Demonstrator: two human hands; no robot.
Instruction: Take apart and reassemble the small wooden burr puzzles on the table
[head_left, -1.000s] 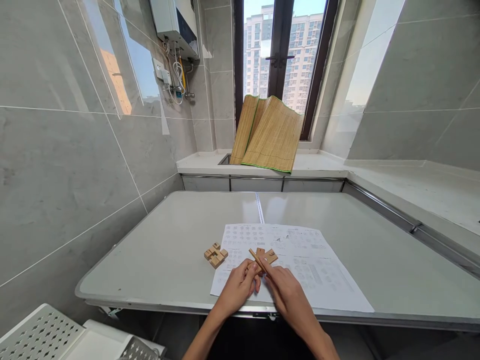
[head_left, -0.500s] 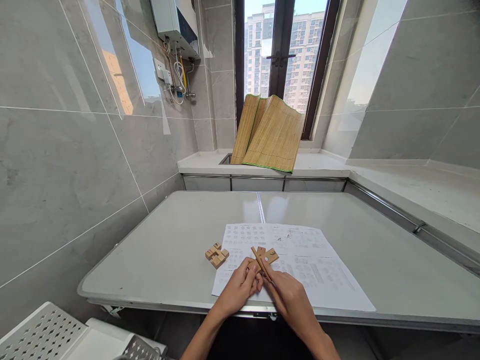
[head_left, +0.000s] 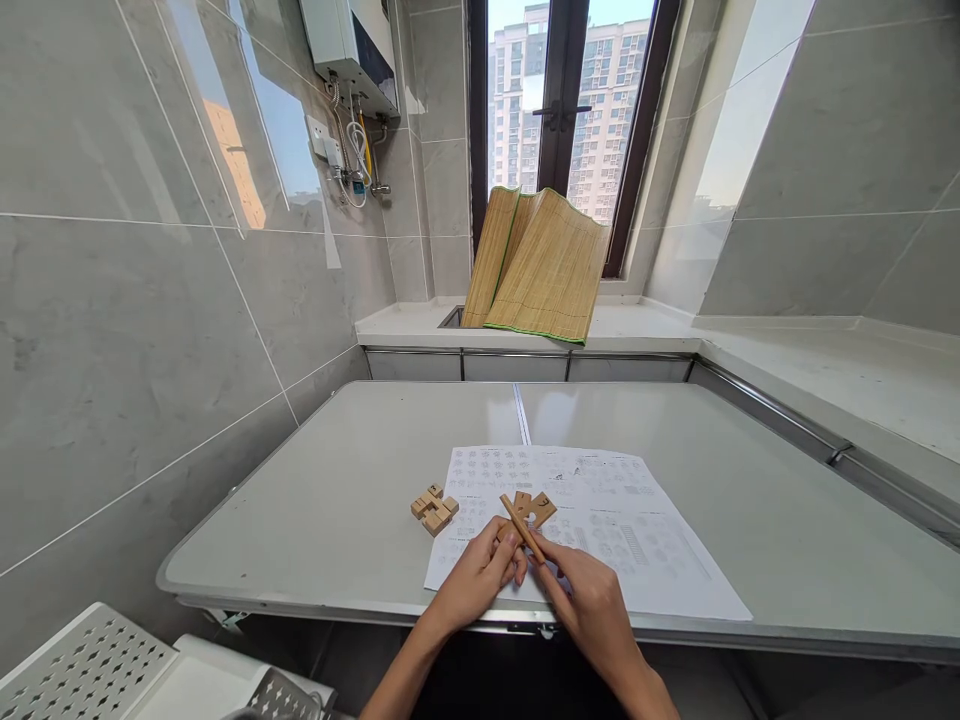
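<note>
Head view: a wooden stick (head_left: 523, 527) is gripped by both left hand (head_left: 480, 572) and right hand (head_left: 583, 590) over a printed sheet (head_left: 637, 545).

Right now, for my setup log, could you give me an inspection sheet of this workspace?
Surface: grey table, a printed sheet on it.
Job's things: stick across notched piece, over the sheet.
Clutter: block cluster left of the sheet.
Hands: left hand pinches the notched piece; right hand pinches the stick.
Cables: hoses and wires under the wall heater.
Surroundings: bamboo mats against window; white rack at lower left.
</note>
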